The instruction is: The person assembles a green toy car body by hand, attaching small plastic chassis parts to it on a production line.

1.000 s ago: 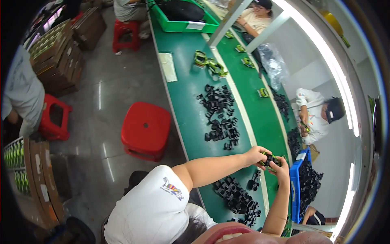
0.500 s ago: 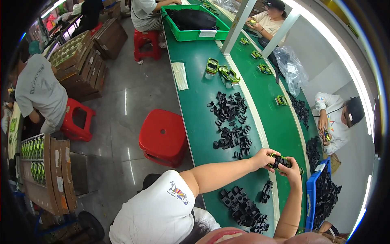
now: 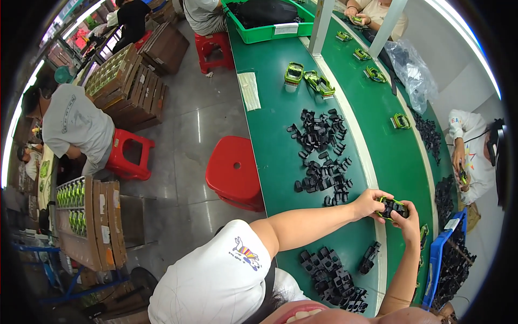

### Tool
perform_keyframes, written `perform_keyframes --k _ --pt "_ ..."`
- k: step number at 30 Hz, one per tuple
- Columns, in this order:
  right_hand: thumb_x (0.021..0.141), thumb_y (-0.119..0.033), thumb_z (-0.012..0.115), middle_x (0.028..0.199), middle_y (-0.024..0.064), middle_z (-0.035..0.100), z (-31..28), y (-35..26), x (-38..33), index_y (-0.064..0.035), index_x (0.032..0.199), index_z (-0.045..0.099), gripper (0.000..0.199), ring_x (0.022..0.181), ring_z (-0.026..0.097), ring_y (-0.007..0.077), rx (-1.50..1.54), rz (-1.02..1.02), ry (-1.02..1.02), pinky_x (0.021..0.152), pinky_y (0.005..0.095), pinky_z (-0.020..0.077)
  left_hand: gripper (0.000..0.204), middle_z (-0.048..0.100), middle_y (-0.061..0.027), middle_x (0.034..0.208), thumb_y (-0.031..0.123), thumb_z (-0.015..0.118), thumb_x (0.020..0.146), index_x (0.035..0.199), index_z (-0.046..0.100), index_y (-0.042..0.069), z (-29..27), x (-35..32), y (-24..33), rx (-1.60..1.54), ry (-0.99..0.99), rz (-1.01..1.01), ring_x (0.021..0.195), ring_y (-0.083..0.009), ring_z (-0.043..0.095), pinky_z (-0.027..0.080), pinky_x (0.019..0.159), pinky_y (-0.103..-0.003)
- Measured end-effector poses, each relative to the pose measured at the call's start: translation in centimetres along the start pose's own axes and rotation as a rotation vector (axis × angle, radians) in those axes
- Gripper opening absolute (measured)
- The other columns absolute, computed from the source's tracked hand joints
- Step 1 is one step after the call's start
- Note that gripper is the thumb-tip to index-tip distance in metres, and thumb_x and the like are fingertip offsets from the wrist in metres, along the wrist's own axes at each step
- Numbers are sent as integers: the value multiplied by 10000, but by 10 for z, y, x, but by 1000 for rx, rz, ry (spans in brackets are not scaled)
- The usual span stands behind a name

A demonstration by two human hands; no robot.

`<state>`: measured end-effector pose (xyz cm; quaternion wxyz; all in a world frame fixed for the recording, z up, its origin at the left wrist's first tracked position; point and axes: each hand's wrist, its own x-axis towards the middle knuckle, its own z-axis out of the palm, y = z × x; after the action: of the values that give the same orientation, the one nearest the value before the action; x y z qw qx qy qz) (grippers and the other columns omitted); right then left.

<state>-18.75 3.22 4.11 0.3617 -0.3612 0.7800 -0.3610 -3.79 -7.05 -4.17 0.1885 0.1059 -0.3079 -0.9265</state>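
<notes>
Over the pale strip of the green workbench, my left hand (image 3: 371, 204) and my right hand (image 3: 408, 222) grip a small lime-green and black plastic shell (image 3: 392, 209) from both sides. It looks like a toy car body with a black piece set inside. Both thumbs lie on the black part. Just below the hands lies a black molded part (image 3: 369, 257), beside a cluster of black blocky parts (image 3: 332, 278). Further along the bench are loose piles of small black pieces (image 3: 318, 132), with two green shells (image 3: 319, 83) beyond them.
A green tray (image 3: 270, 32) of black parts stands at the bench's far end. More green shells (image 3: 400, 121) lie along the middle strip. A blue crate (image 3: 438, 254) stands at right. Co-workers sit across and behind. A red stool (image 3: 233, 170) stands left of the bench.
My view has swung, so the whole scene sits further right and parts of it higher. Both hands keep hold of the green and black shell, its tilt slightly different.
</notes>
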Motion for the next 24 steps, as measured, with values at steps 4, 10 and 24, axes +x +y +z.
perform_keyframes --k 4,10,24 --pt "714 -123 721 820 27 538 -9 14 -4 -36 1057 526 403 632 514 96 -36 -52 43 516 220 425 467 578 -155 1012 -25 518 752 1218 503 -36 9 4 -6 6 -6 32 773 -238 651 604 619 -323" --pt "730 -160 719 853 24 544 -5 16 -4 -45 1083 526 418 690 531 102 -21 -34 67 529 214 440 441 579 -164 1009 -38 522 742 1183 518 -42 7 6 -5 1 -1 8 748 -246 655 603 600 -317" --pt "702 -155 760 864 61 569 3 17 -31 -21 1025 534 416 701 554 125 -14 -43 169 539 246 466 456 566 -141 1074 -33 494 769 1225 501 -28 12 -3 -6 142 -51 -46 860 -242 636 604 691 -344"
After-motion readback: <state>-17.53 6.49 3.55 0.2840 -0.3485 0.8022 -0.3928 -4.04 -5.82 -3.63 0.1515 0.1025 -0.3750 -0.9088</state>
